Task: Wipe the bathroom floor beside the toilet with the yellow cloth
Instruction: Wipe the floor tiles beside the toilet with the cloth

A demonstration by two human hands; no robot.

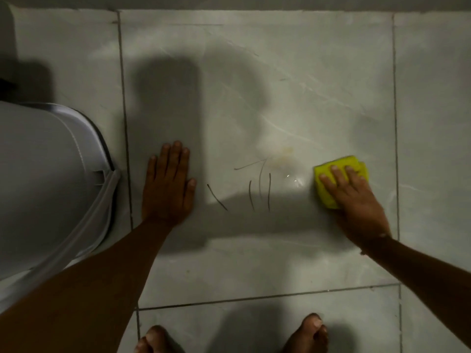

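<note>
A folded yellow cloth [331, 171] lies on the pale grey tiled floor [280, 85], right of centre. My right hand [354, 197] presses flat on top of it, fingers spread over the cloth. My left hand [169, 184] rests palm down on the tile, fingers together, holding nothing. Between the hands are several thin dark pen-like marks [254, 189], a faint yellowish stain [283, 154] and a small wet glint [295, 180]. The white toilet [46, 179] fills the left side.
Dark grout lines [395, 149] frame the large tile. My two bare feet [305, 335] stand at the bottom edge. A wall base runs along the top. Shadows of my arms and head fall across the tile.
</note>
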